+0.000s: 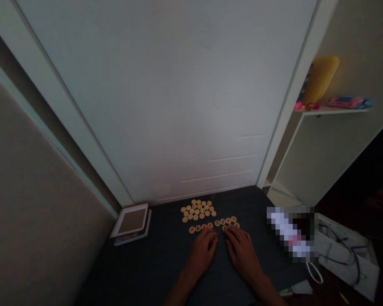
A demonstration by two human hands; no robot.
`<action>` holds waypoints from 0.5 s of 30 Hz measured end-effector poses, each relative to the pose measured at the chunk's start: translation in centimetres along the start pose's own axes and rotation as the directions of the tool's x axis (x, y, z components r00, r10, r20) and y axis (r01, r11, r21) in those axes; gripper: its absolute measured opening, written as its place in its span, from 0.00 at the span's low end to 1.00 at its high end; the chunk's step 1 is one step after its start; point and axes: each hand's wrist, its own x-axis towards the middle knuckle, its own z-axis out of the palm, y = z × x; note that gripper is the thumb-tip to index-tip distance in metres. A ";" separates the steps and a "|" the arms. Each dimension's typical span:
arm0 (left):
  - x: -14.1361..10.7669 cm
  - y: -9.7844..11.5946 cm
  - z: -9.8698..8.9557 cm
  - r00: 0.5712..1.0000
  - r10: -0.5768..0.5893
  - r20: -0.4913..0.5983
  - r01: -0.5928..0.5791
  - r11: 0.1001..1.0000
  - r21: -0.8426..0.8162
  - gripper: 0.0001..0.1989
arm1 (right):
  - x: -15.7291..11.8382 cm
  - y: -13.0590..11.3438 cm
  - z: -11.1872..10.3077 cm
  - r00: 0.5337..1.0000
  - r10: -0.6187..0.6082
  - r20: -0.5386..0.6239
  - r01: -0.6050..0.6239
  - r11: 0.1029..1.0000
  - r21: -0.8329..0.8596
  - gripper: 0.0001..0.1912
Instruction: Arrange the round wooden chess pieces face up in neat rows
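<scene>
Round wooden Chinese chess pieces lie on a dark table. A row of face-up Chinese chess pieces (198, 228) with red and dark characters is just beyond my left hand (203, 250), whose loosely bent fingers rest at the row's right end. My right hand (241, 250) lies with fingers stretched out, its tips touching the nearer of two short rows of face-up pieces (222, 222) and partly covering it. Farther back, a cluster of pieces with blank sides up (196, 210) lies in uneven rows. Neither hand lifts a piece.
A white-framed flat object (130, 221) lies on something thin at the table's (127, 272) left. A white panel (166, 106) with embossed hearts rises behind. On the right are a blurred-out item (289, 233), a white cord loop (314, 273) and a shelf (332, 111).
</scene>
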 end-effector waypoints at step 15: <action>-1.0 -0.4 -0.7 0.994 0.079 0.070 -0.085 0.992 0.090 0.15 | 0.1 -0.2 -0.5 0.999 0.050 0.019 -0.049 0.998 -0.024 0.21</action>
